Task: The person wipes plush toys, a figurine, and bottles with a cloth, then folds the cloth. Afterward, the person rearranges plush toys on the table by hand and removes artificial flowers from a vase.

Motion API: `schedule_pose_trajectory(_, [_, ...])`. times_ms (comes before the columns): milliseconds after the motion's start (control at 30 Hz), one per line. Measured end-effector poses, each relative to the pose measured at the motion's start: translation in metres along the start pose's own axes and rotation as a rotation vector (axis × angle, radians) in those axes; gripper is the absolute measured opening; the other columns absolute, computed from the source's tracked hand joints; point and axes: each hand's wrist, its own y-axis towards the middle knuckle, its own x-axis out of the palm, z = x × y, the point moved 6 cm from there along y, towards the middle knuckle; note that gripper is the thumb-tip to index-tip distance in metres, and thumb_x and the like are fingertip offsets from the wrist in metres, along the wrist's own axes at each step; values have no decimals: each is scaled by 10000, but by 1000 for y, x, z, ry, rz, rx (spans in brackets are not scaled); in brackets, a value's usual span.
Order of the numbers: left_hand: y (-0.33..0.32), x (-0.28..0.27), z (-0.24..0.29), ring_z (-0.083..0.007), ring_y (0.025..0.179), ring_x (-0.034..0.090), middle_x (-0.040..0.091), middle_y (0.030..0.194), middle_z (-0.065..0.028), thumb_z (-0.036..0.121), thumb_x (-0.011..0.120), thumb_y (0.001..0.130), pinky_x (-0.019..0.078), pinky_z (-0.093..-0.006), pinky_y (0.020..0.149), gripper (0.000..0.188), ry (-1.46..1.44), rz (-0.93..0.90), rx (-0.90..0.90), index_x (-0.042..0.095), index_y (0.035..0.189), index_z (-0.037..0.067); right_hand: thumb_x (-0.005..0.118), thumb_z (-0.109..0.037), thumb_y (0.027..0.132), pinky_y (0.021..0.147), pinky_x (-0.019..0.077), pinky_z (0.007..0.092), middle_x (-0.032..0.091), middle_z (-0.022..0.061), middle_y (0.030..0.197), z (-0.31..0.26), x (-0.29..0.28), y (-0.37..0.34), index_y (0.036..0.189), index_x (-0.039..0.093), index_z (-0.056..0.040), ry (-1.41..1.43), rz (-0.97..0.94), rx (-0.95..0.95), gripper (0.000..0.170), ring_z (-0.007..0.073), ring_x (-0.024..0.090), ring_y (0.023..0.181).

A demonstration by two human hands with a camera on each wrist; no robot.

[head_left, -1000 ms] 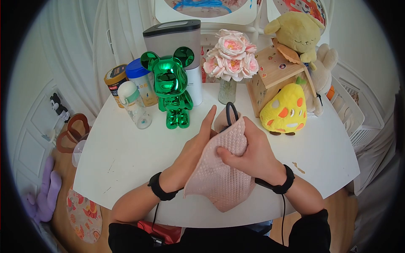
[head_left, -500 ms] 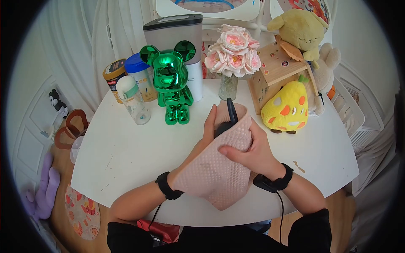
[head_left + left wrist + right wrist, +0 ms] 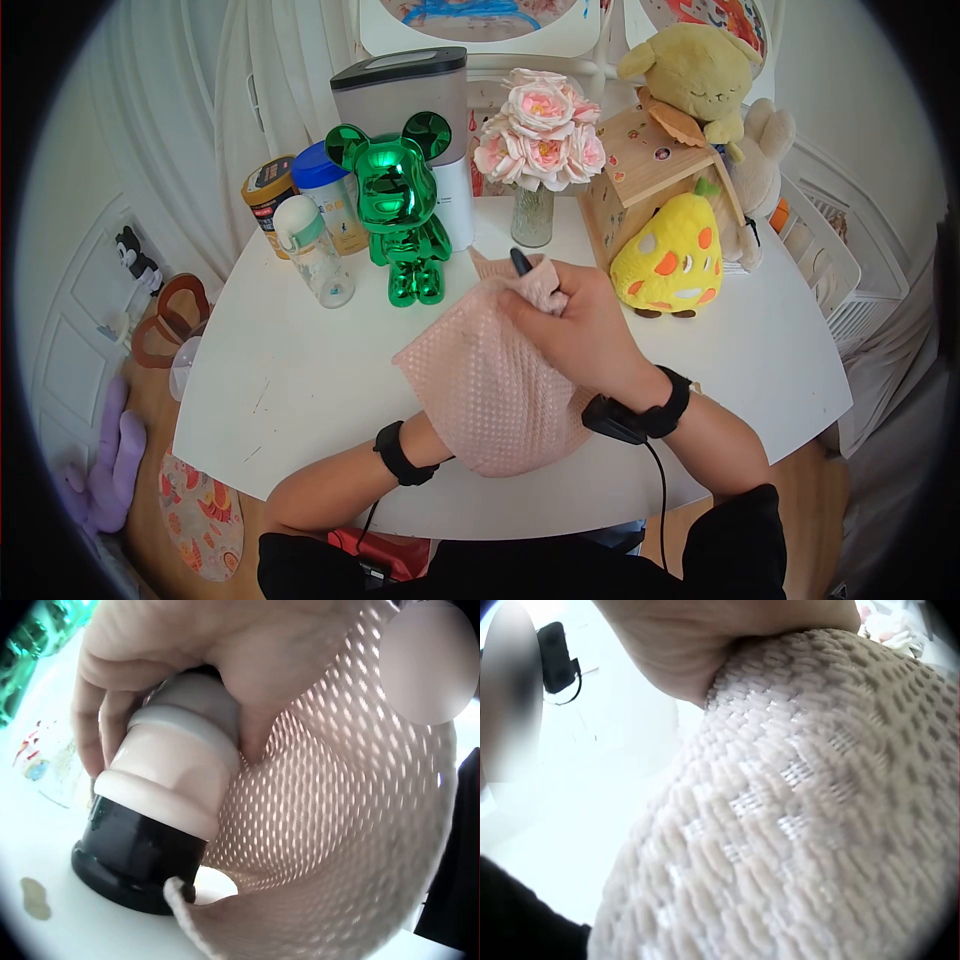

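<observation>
My left hand (image 3: pixel 202 645) grips a bottle-shaped thing (image 3: pixel 169 765) with grey and pale pink ringed bands and a black end, which slants over the white table. In the head view this hand is hidden behind a limp pink mesh cloth (image 3: pixel 490 390). My right hand (image 3: pixel 590 325) pinches the cloth's upper edge, thumb on the near side. A black tip (image 3: pixel 520 262), part of a loop, pokes up at that edge. The cloth hangs down over the bottle-shaped thing and fills most of the right wrist view.
Behind my hands stand a shiny green bear figure (image 3: pixel 400 215), a clear bottle (image 3: pixel 322 262), tubs and a tall grey container (image 3: pixel 400 95). A glass vase (image 3: pixel 532 218) of pink roses is at the back middle. On the right, a yellow plush (image 3: pixel 672 258) leans against a wooden house (image 3: pixel 625 175).
The black loop stood high above the cloth earlier; now only its tip shows. My right hand has drawn the cloth upward, and my left fingers have gone out of sight behind it.
</observation>
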Motion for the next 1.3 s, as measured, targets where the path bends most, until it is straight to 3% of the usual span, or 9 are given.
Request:
schedule_pose_trajectory(200, [-5, -1, 3, -294, 1281, 580, 473, 1489, -200, 222, 806, 847, 483, -388, 1063, 1231, 135, 27, -41, -165, 1592, 87, 696, -85, 952, 796, 535, 257, 731, 19, 984, 18, 0, -1, 1125, 696, 31, 451, -130, 78, 208, 71, 652, 881])
schedule_pose_trajectory(333, [-7, -3, 6, -296, 1267, 593, 488, 1479, -201, 224, 806, 847, 493, -387, 1051, 1232, 205, 31, -54, -166, 1590, 81, 789, -73, 866, 923, 511, 293, 667, 40, 1149, 21, 0, -23, 1318, 554, -1, 352, -64, -76, 514, 110, 628, 1039])
schedule_pose_trajectory(400, [-8, -6, 18, -336, 1177, 659, 561, 1404, -220, 233, 808, 832, 542, -386, 967, 1235, 953, 29, 126, -155, 1582, 42, 863, -81, 777, 1046, 450, 343, 563, 72, 1254, 25, -2, -33, 1445, 365, -33, 148, -67, -131, 835, 156, 546, 1217])
schedule_pose_trajectory(733, [-8, -8, 18, -374, 1115, 690, 638, 1305, -221, 253, 810, 807, 565, -372, 911, 1250, 1009, 68, 146, -147, 1565, -19, 879, -205, 748, 1045, 456, 349, 545, 211, 1290, 27, -3, -39, 1438, 324, 27, -102, 8, -82, 915, 280, 569, 1235])
schedule_pose_trajectory(867, [-12, -4, 16, -326, 1153, 668, 609, 1356, -190, 274, 766, 868, 537, -367, 974, 1173, 706, 33, 116, -127, 1573, -10, 869, -244, 739, 946, 509, 354, 608, 231, 1183, 3, -7, -25, 1370, 430, 30, -232, 21, -175, 816, 313, 642, 1110])
schedule_pose_trajectory(933, [-14, -4, 10, -297, 1195, 644, 589, 1383, -173, 269, 722, 922, 523, -360, 1006, 1080, 497, 18, 76, -87, 1587, 4, 825, -152, 770, 872, 516, 297, 657, 82, 1023, -2, -5, -16, 1247, 556, 3, -173, -62, -141, 568, 144, 641, 966])
schedule_pose_trajectory(1067, [-24, -16, -13, -251, 1264, 579, 549, 1411, -148, 223, 616, 1004, 497, -342, 1048, 870, 351, -192, -48, 10, 1599, 37, 761, -136, 832, 738, 522, 279, 682, 48, 843, -17, -2, 7, 1044, 664, 16, -273, -202, -118, 279, 113, 639, 796])
schedule_pose_trajectory(1200, [-17, -35, -56, -215, 1330, 496, 513, 1417, -117, 156, 495, 1071, 471, -319, 1089, 643, 114, -164, -26, 132, 1596, 73, 750, -137, 856, 754, 527, 281, 699, 31, 860, -3, 1, 14, 1021, 681, 18, -76, -236, 18, 237, 101, 641, 807])
schedule_pose_trajectory(1300, [-8, -16, -34, -277, 1279, 568, 538, 1414, -164, 219, 571, 1036, 500, -357, 1038, 784, -342, -142, -155, 55, 1609, 77, 728, -169, 896, 770, 531, 288, 704, 15, 903, 24, -2, 4, 1117, 677, 3, 288, -110, 33, 285, 91, 642, 839])
